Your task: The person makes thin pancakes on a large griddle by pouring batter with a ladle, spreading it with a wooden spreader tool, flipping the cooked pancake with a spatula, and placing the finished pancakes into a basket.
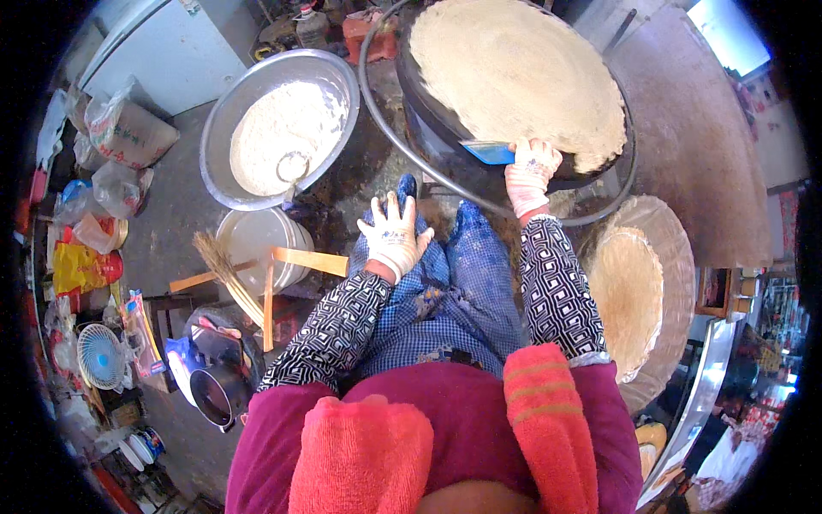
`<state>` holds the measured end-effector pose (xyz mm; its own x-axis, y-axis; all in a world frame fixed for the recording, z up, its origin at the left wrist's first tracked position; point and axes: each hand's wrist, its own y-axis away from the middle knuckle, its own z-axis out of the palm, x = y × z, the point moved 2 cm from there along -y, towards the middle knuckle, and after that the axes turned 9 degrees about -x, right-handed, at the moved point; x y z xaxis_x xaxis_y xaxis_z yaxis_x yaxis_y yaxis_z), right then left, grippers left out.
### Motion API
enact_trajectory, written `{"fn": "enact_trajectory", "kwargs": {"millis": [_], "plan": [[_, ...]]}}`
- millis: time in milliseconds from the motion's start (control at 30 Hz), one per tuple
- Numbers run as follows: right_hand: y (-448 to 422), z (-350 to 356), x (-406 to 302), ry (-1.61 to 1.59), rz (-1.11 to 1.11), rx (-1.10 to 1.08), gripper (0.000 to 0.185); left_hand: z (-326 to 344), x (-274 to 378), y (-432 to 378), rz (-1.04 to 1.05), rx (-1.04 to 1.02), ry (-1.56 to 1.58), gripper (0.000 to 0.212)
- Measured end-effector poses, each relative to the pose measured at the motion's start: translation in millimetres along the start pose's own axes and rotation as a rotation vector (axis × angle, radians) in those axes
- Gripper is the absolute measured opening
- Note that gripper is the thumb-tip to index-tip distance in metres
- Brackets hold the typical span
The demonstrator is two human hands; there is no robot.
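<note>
My right hand (pixel 533 168), in a whitish glove, holds a blue plastic scraper (pixel 491 152) at the near rim of a large round black griddle (pixel 427 106). A thin layer of pale batter (pixel 514 58) covers most of the griddle, with a ragged near edge. My left hand (pixel 396 238), gloved too, rests on my left thigh with its fingers spread and nothing in it. Up and to the left of it stands a metal basin (pixel 215 138) of pale batter (pixel 270 138), with a ladle (pixel 293 168) lying in it.
Below the basin, a white bucket (pixel 298 238) carries wooden spreaders (pixel 311 260) and a straw brush (pixel 225 263). A metal ring (pixel 398 148) surrounds the griddle. Thin round flatbreads (pixel 626 295) lie in a plastic-lined basket (pixel 677 289) at my right. A brown board (pixel 700 154) stands beyond.
</note>
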<state>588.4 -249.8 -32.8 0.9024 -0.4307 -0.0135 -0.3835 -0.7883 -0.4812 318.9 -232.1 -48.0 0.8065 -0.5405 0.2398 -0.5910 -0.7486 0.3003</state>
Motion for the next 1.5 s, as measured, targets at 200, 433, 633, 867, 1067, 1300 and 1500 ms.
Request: {"fn": "enact_trajectory", "kwargs": {"millis": [200,433,633,867,1067,1300,1500], "plan": [[-11.7,0.0,-2.3,-0.034,-0.048,0.018,0.009,-4.6,-1.1,1.4,-0.007,-0.003,0.002,0.073],[-19.2,12.8,-13.1,-0.112,-0.141,0.013,0.027,-0.8,0.2,11.5,0.111,0.138,0.000,0.068],[-26.9,17.5,-25.6,-0.165,-0.382,-0.208,0.035,-49.5,-7.4,63.9,0.619,0.417,0.343,0.063],[-66.9,6.4,-39.5,-0.022,-0.313,-0.421,0.034,-147.6,-97.4,-39.3,0.379,0.570,0.032,0.064],[-80.2,0.7,-52.6,0.055,-0.314,-0.453,0.033,-185.4,-174.5,-152.2,0.259,0.509,-0.285,0.058],[-75.0,-7.1,-57.6,0.087,-0.370,-0.429,0.033,-121.1,-115.4,-215.9,0.794,0.168,-0.682,0.031],[-70.5,0.8,-58.6,0.078,-0.379,-0.365,0.038,-53.7,49.9,-75.5,0.659,-0.271,-0.477,0.013]]}}
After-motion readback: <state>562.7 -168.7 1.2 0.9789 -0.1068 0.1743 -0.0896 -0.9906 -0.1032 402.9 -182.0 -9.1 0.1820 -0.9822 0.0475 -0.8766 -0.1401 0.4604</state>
